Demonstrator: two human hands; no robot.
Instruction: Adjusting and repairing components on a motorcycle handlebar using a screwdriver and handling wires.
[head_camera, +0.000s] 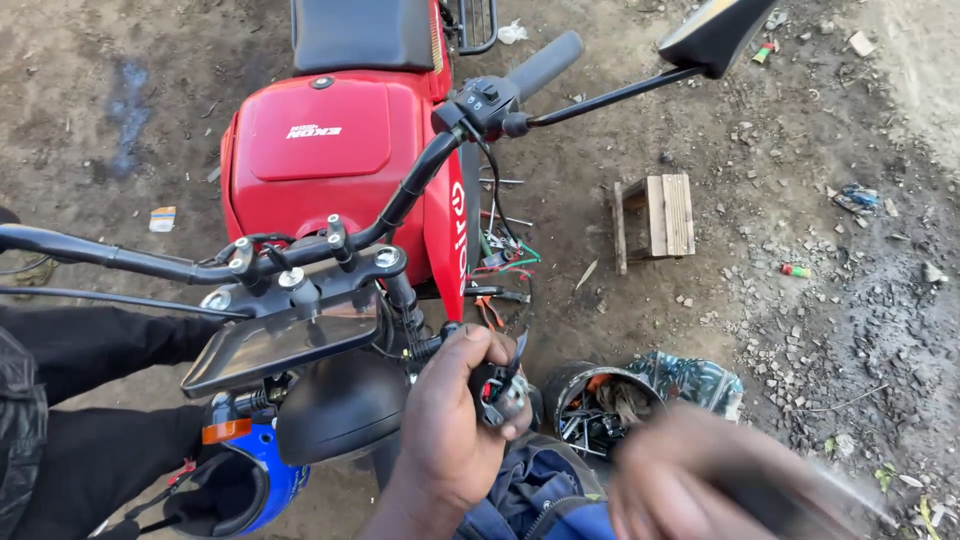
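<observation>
Left hand (455, 420), nearest the camera along with its partner, is closed around a small black electrical part (497, 388) with a metal end, thumb and fingers wrapped tight so that only the part's tip and a thin dark strip stick out above the knuckles; this held part sits just below and to the right of the motorcycle's handlebar clamp (300, 275), which serves as the landmark for everything else. Right hand (690, 480) lies low and well to the right of that clamp, smeared by motion, apparently curled around a long thin tool (830, 490) that streaks toward the lower right corner; how firmly it grips cannot be told through the blur. Between the two hands, below and right of the clamp, stands a round dark tin (600, 410) full of bolts and small metal bits, with a patterned cloth (695, 380) just behind it. Directly under the clamp hangs a dark instrument panel (285, 345) and a rounded black headlamp shell (340, 405), and lower left of those rests a blue helmet (245, 480) against a dark sleeve (90, 400). Loose coloured wires (505, 262) dangle just right of the clamp. Beyond it rises the red fuel tank (320, 150), then the black seat (362, 32). Up and right of the clamp run the rubber grip (545, 65) and mirror (715, 32), and far right on the dirt sits a small wooden stool (655, 218).
</observation>
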